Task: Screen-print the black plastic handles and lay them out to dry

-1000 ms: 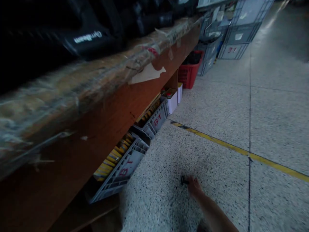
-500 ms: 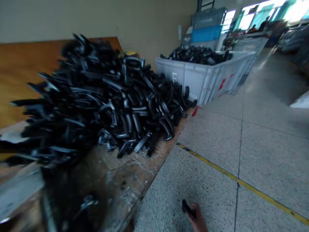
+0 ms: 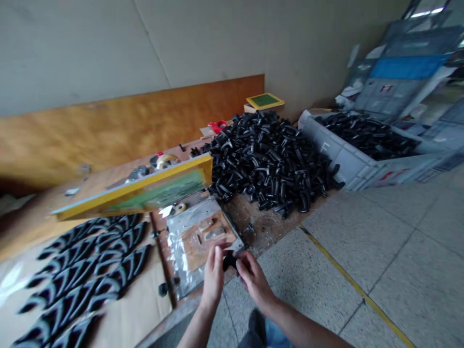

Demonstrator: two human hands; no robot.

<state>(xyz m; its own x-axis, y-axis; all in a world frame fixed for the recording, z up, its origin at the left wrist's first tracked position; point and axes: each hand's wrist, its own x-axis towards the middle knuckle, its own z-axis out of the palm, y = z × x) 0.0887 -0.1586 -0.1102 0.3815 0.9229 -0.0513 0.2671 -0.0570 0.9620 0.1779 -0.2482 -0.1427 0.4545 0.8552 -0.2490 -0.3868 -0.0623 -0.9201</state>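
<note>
A small black plastic part (image 3: 229,261) sits between my two hands at the workbench's front edge. My right hand (image 3: 253,278) pinches its right end with thumb and fingers. On its other side, my left hand (image 3: 214,273) has its fingers closed against the part. Just beyond my hands lies a flat metal-edged plate (image 3: 197,217) with a brown middle, where grey blocks (image 3: 214,233) are fixed. A yellow frame with green mesh (image 3: 159,191) stands tilted up over the plate's back left.
Curved black parts (image 3: 72,285) lie in rows on cardboard at left. A big pile of black parts (image 3: 268,164) covers the bench's far right, beside a grey crate (image 3: 337,154) filled with similar ones. A red tape dispenser (image 3: 218,126) sits behind. Yellow tape (image 3: 337,268) crosses the floor.
My view has swung left from pile and floor to the plate and frame. My right hand has brought a black part to the bench edge, and my left hand now meets it.
</note>
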